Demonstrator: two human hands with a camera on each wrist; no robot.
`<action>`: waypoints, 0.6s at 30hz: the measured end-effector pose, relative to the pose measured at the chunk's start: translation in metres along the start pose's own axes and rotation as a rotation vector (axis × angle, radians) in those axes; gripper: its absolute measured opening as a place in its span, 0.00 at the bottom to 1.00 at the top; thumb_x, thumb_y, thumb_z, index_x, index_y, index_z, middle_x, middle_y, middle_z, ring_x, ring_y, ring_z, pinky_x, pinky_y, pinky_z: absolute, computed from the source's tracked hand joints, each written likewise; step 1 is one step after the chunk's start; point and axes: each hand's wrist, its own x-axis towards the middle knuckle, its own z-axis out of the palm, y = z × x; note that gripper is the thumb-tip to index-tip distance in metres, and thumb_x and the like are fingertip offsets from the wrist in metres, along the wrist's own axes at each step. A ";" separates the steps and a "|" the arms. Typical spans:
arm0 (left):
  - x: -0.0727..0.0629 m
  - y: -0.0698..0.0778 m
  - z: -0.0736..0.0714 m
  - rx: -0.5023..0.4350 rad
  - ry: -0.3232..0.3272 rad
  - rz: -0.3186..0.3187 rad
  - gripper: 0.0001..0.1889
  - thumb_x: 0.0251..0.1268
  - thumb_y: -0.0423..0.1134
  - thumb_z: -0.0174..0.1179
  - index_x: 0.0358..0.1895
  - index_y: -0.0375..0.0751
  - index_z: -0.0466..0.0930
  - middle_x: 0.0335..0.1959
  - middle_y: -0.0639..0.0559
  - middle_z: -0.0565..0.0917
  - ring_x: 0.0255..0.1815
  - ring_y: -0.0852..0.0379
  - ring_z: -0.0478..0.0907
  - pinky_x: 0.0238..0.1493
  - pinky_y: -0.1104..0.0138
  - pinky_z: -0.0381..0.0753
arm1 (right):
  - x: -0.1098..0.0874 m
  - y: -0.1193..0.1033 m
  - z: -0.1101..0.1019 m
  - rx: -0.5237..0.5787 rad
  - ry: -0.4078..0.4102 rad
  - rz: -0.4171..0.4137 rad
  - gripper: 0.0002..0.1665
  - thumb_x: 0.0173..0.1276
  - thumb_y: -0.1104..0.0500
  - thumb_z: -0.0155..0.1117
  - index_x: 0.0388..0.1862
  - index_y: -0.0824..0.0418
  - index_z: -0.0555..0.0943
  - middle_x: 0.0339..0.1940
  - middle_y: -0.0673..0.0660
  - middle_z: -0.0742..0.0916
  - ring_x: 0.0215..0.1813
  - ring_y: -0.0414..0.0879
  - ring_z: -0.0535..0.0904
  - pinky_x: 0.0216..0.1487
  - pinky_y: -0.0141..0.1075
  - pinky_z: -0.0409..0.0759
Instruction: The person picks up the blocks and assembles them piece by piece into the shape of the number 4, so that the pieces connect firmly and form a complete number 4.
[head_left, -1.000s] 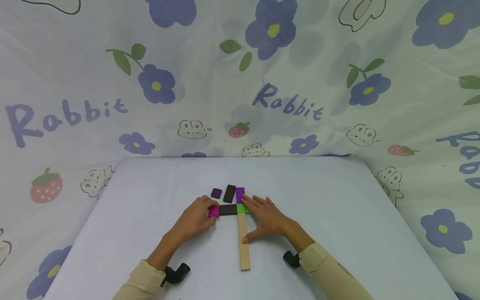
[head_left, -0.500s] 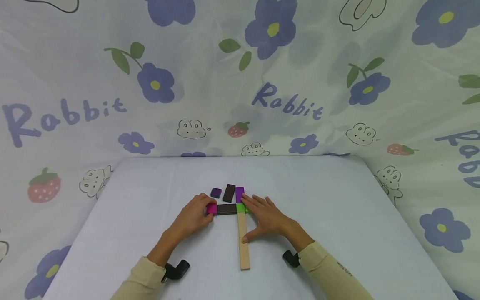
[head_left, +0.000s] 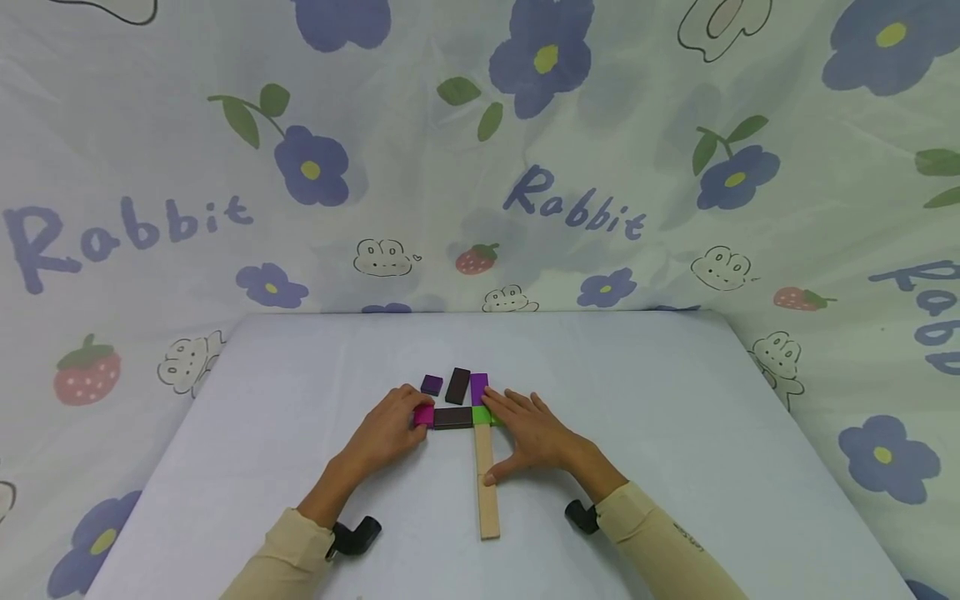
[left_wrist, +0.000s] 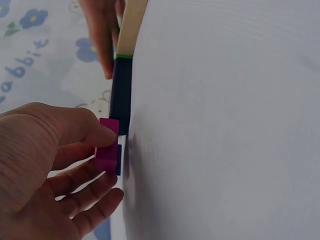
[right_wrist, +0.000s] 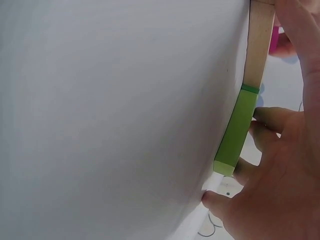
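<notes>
My left hand (head_left: 386,429) pinches a magenta block (head_left: 424,416) between thumb and fingers, at the left end of a dark brown block (head_left: 453,418). In the left wrist view the thumb lies on the magenta block (left_wrist: 106,159). The brown block's right end meets a green block (head_left: 481,415). Behind the green one lies a purple block (head_left: 479,389); two plain wooden blocks (head_left: 489,510) run toward me in line. My right hand (head_left: 543,437) is spread, fingertips at the purple and green blocks, thumb on the wooden row. It mostly covers another green block (right_wrist: 237,130), clear in the right wrist view.
A loose dark brown block (head_left: 458,387) and a small dark purple block (head_left: 432,385) lie behind the row, beside the left fingers. The white-covered table (head_left: 637,375) ends at a patterned curtain (head_left: 420,183). Black wrist devices (head_left: 357,536) sit at both sleeves.
The left hand has shifted the magenta block slightly left and away from me, more in line with the brown block. The right hand has stayed in place.
</notes>
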 end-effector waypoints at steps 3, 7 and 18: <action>0.000 -0.001 0.001 -0.005 -0.005 -0.008 0.18 0.57 0.28 0.69 0.52 0.35 0.83 0.47 0.46 0.81 0.49 0.50 0.75 0.53 0.56 0.80 | 0.000 0.000 0.000 -0.003 0.000 0.002 0.76 0.44 0.22 0.75 0.84 0.49 0.51 0.84 0.46 0.54 0.83 0.54 0.48 0.78 0.60 0.41; 0.001 -0.002 0.003 -0.006 -0.003 -0.010 0.18 0.56 0.27 0.68 0.52 0.35 0.83 0.47 0.46 0.81 0.49 0.49 0.75 0.53 0.56 0.80 | 0.001 0.001 0.001 -0.002 0.000 0.003 0.76 0.43 0.22 0.75 0.84 0.49 0.51 0.84 0.46 0.54 0.83 0.54 0.48 0.78 0.60 0.40; -0.001 -0.001 0.005 0.005 -0.002 -0.021 0.18 0.56 0.28 0.69 0.52 0.36 0.83 0.46 0.47 0.81 0.47 0.51 0.75 0.51 0.57 0.80 | 0.000 0.002 0.001 0.010 0.007 -0.017 0.76 0.44 0.22 0.75 0.84 0.51 0.51 0.84 0.48 0.54 0.83 0.55 0.48 0.77 0.62 0.41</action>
